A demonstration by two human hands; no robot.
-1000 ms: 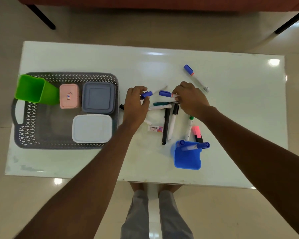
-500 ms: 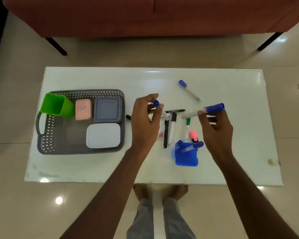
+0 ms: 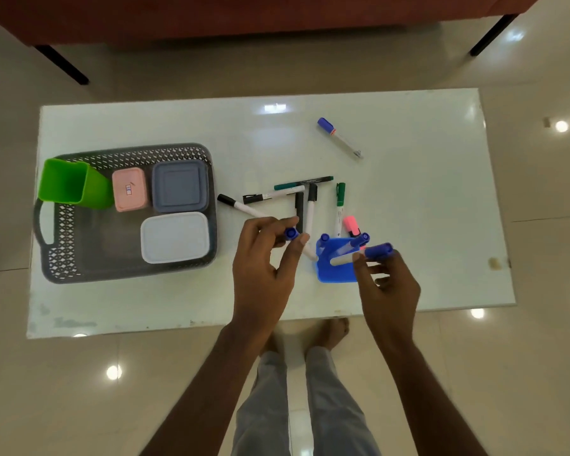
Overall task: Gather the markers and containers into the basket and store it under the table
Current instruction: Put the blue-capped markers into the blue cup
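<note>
grey latticed plastic is forming the basket (image 3: 79, 258), which is sitting on the left part of the white desk (image 3: 408, 192). inside it a green cup (image 3: 69, 185) is lying tilted at the far left corner, a pink box (image 3: 129, 189) is resting beside it with a small label too blurred to read, a grey-blue lidded box (image 3: 179, 186) is filling the far right corner, and a white lidded box (image 3: 175, 237) is lying nearer.

the left hand (image 3: 265, 268) is hovering over the desk's near middle, its grip pinching a blue-capped marker (image 3: 292, 233) between thumb and fingers. the right hand (image 3: 387, 284) is hanging just right of it, its grip grasping another blue-capped marker (image 3: 375, 251) by the cap end, the white barrel reaching over the blue cup (image 3: 334, 271). that cup is standing between the two hands with two blue-capped markers (image 3: 359, 240) poking out.

loose pens are crowding the desk beyond the hands: a black-capped marker (image 3: 236, 205) just beside the basket, a teal pen (image 3: 301, 184), a black-and-white marker (image 3: 311, 205), a green marker (image 3: 340, 205), and a pink highlighter (image 3: 351, 225) touching the cup's far rim. writing on their barrels is too small to read. a lone blue-capped marker (image 3: 339, 138) is lying well apart, farther right.
</note>
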